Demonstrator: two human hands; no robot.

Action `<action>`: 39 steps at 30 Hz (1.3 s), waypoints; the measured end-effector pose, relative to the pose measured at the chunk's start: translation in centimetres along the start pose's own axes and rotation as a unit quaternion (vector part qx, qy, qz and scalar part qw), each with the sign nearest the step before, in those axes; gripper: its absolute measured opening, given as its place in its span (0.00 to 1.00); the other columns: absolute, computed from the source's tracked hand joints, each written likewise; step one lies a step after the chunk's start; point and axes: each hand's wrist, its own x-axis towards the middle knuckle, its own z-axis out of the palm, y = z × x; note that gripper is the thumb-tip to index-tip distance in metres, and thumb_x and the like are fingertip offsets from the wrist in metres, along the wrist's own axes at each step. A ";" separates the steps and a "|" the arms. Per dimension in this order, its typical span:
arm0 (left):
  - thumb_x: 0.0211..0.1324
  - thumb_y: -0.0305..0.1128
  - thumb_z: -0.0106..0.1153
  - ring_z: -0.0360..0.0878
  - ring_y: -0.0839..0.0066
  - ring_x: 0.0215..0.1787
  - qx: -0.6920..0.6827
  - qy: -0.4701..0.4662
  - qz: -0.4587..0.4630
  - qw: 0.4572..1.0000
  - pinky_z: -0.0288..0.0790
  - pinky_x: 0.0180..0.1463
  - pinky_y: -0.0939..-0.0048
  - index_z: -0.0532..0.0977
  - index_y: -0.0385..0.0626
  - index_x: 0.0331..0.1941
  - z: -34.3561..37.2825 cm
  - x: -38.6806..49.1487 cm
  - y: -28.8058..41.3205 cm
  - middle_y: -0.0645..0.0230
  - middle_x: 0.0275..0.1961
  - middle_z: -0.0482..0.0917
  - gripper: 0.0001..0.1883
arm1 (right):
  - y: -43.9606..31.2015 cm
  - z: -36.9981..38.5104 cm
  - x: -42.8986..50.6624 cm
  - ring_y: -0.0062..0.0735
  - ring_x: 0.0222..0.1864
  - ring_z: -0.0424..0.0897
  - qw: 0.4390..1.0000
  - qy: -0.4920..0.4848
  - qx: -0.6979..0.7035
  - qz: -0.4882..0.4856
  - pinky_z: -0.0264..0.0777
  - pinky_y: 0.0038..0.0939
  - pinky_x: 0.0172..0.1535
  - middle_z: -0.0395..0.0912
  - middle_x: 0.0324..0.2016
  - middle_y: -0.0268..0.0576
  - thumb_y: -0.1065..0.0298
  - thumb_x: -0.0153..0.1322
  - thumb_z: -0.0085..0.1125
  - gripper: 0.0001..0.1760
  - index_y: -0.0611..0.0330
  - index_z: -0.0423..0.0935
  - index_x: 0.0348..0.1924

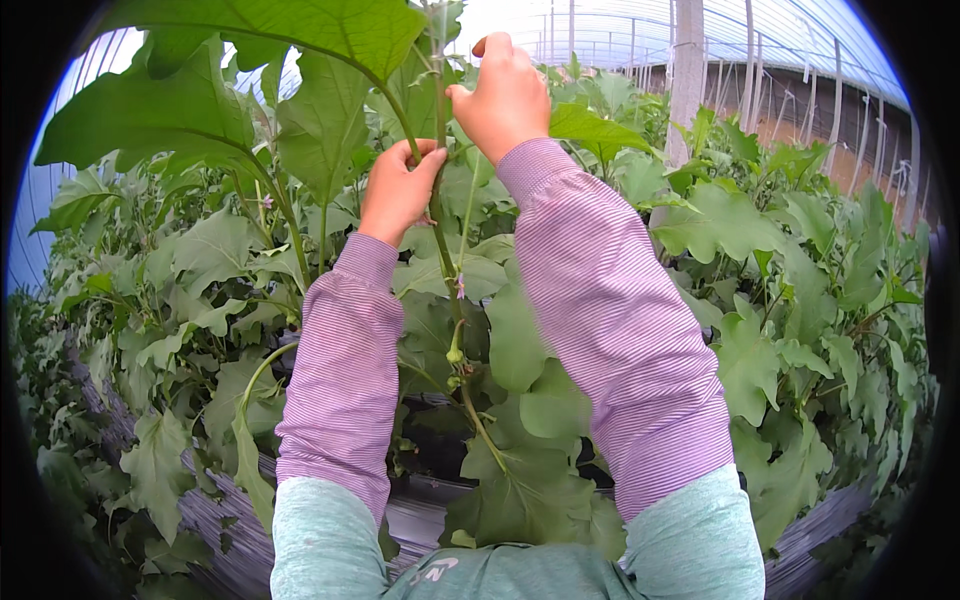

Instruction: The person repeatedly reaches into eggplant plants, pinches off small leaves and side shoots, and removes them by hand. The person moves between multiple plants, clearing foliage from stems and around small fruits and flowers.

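Observation:
In front of me rises an eggplant stem [445, 259], slightly tilted, with broad lobed leaves. My left hand [400, 187] pinches it between thumb and fingers, close to where a leaf stalk [401, 120] branches off. Higher up and just right of the stem is my right hand [506, 94], its fingers curled and its thumb towards the stem. Whether anything thin lies in those fingers cannot be made out. A purple flower [460, 286] and a green calyx-like bud [454, 354] hang below my hands. One large leaf [300, 30] spreads above my left hand.
Dense eggplant foliage [724, 225] stands on both sides. A pale post [684, 82] rises behind the plants at right, under the greenhouse film roof [795, 30]. Plastic ground film [424, 514] shows below. Several thin vertical supports line the right wall.

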 end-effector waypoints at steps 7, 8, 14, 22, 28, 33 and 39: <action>0.61 0.30 0.57 0.71 0.68 0.58 -0.032 0.222 0.215 0.950 0.62 0.65 0.61 0.70 0.38 0.55 2.5 -8.4 0.0 0.59 0.53 0.75 0.19 | 9.2 -13.7 -11.2 0.12 0.14 0.67 0.990 0.040 0.129 -0.047 0.60 0.18 0.19 0.76 0.20 0.30 0.74 0.66 0.61 0.06 0.57 0.76 0.35; 0.60 0.29 0.57 0.72 0.67 0.57 -0.014 0.124 0.272 0.954 0.63 0.64 0.63 0.70 0.39 0.54 3.7 -10.9 0.4 0.60 0.54 0.75 0.19 | 10.5 -14.2 -13.5 0.10 0.15 0.67 0.984 0.031 0.172 0.043 0.61 0.17 0.20 0.76 0.19 0.30 0.74 0.66 0.62 0.06 0.59 0.76 0.35; 0.49 0.50 0.67 0.82 0.56 0.43 0.243 -0.454 0.181 0.838 0.78 0.43 0.60 0.51 0.59 0.72 11.5 -22.3 -1.8 0.52 0.68 0.63 0.48 | 18.0 -18.1 -27.1 0.49 0.55 0.74 0.890 -0.442 -0.022 0.111 0.70 0.41 0.56 0.72 0.54 0.50 0.58 0.68 0.61 0.29 0.57 0.67 0.59; 0.40 0.45 0.72 0.78 0.66 0.46 0.571 -0.458 -0.011 0.681 0.70 0.48 0.63 0.63 0.59 0.66 10.7 -33.7 -13.3 0.67 0.48 0.77 0.44 | 27.7 -19.6 -27.9 0.33 0.37 0.82 0.839 -0.426 0.196 0.277 0.76 0.31 0.43 0.80 0.47 0.51 0.70 0.70 0.57 0.22 0.69 0.70 0.56; 0.57 0.39 0.62 0.83 0.64 0.45 0.299 -0.363 -0.160 0.868 0.75 0.47 0.63 0.76 0.43 0.51 17.5 -31.0 -8.2 0.60 0.43 0.84 0.20 | 28.0 -11.5 -21.1 0.32 0.47 0.79 0.791 -0.305 0.336 0.412 0.77 0.30 0.45 0.75 0.52 0.49 0.65 0.74 0.54 0.26 0.69 0.63 0.62; 0.64 0.28 0.53 0.82 0.70 0.48 0.028 -0.193 -0.080 0.978 0.75 0.50 0.68 0.72 0.38 0.52 26.4 -24.0 -1.8 0.58 0.45 0.82 0.14 | 28.0 -7.0 -17.7 0.34 0.45 0.81 0.779 -0.291 0.342 0.437 0.78 0.30 0.43 0.77 0.49 0.50 0.61 0.74 0.54 0.24 0.71 0.68 0.57; 0.63 0.22 0.45 0.66 0.56 0.68 -0.048 -0.119 -0.160 0.979 0.60 0.69 0.63 0.55 0.32 0.66 33.1 -15.5 -4.0 0.43 0.64 0.67 0.28 | 30.0 -8.8 -20.7 0.35 0.39 0.83 0.757 -0.120 0.417 0.489 0.79 0.31 0.40 0.78 0.39 0.50 0.62 0.78 0.44 0.16 0.70 0.71 0.45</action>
